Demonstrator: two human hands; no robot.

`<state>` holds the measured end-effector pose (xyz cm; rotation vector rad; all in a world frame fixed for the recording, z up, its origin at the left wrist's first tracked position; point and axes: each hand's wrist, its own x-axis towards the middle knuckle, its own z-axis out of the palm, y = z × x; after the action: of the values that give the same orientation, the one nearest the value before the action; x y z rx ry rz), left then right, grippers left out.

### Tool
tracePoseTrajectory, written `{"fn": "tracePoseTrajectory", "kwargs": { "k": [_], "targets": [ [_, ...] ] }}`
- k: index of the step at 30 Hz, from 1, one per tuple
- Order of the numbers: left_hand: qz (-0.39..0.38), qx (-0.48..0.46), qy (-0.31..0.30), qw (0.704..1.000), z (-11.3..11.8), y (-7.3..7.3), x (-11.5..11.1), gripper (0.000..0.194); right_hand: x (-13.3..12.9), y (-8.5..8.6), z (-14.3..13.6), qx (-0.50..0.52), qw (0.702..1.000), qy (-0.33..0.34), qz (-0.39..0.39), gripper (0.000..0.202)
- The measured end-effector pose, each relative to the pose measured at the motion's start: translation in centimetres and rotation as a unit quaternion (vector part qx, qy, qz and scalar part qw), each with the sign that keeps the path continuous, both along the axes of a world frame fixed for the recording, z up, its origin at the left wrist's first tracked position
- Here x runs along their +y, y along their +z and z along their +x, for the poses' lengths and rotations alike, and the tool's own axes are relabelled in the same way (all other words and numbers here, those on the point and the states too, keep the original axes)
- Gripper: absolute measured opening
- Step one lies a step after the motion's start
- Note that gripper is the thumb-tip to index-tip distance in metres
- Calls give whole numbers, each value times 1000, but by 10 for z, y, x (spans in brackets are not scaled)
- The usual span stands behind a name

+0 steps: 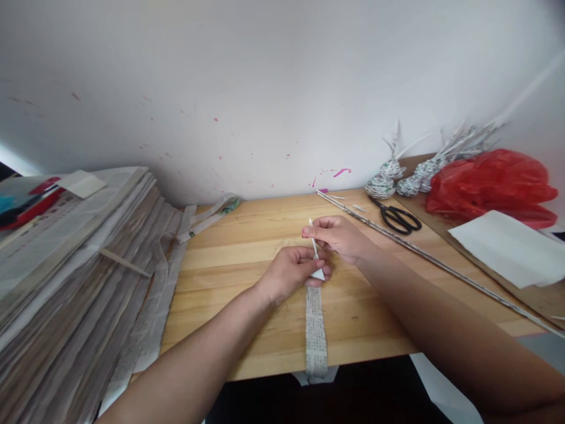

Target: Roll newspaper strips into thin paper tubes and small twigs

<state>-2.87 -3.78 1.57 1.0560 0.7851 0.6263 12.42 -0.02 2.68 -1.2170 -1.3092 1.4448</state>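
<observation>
Paper strip (315, 330), rolled end between fingers (311, 268)

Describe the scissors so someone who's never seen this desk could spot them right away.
On the wooden desk, look right, toward the wall. Between the long thin paper rods and the bunched red plastic lie the scissors. They're the dark item with two big looped handles, unlike the pale woven pieces behind.
</observation>
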Motion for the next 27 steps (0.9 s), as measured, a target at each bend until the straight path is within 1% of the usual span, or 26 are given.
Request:
{"fn": "tracePoseTrajectory", "kwargs": {
  "k": [3, 5, 7, 8, 10, 13, 17, 19, 21, 22, 25, 27],
  "targets": [
    [-1, 1, -1, 1000, 0, -1, 1, 23, -1, 1, -2, 4, 1000, -5, 2, 39],
    [4, -1, 13, 1000, -2, 0, 3, 24, -2, 3, -2, 10, 1000, 24, 2, 44],
    [11, -8, 43, 999, -5, 1, 7, 26, -4, 6, -2, 7, 997, 73, 6, 47],
    [15, -12, 62, 998, -7, 2, 10, 26, -5, 7, -1, 0, 995, 95, 11, 45],
    [22, -21, 105, 994, -12, 5, 15, 27, -8, 8, -2, -22, 993, 117, 22, 39],
    [17, -36, 155, 987, -18, 9, 22, 29, -9, 4, -6, -46, 992, 116, 25, 37],
    [6, -51, 174, 983, -21, 12, 26, 30, -8, -8, -13, -42, 993, 112, 3, 31],
    [-1, -50, 188, 981, -21, 12, 27, 28, -8, -9, -14, -53, 993, 107, -8, 28],
    [-11, -49, 194, 980, -20, 11, 27, 25, -9, -6, -13, -71, 991, 117, -12, 27],
    [-19, -51, 195, 979, -20, 11, 28, 23, -10, -3, -11, -76, 988, 133, -13, 28],
    [-42, -63, 210, 975, -19, 11, 29, 13, -8, 7, 1, -79, 974, 214, -12, 34],
    [-53, -70, 202, 975, -19, 11, 29, 11, -6, 12, 10, -96, 967, 236, 4, 37]
  ]
}}
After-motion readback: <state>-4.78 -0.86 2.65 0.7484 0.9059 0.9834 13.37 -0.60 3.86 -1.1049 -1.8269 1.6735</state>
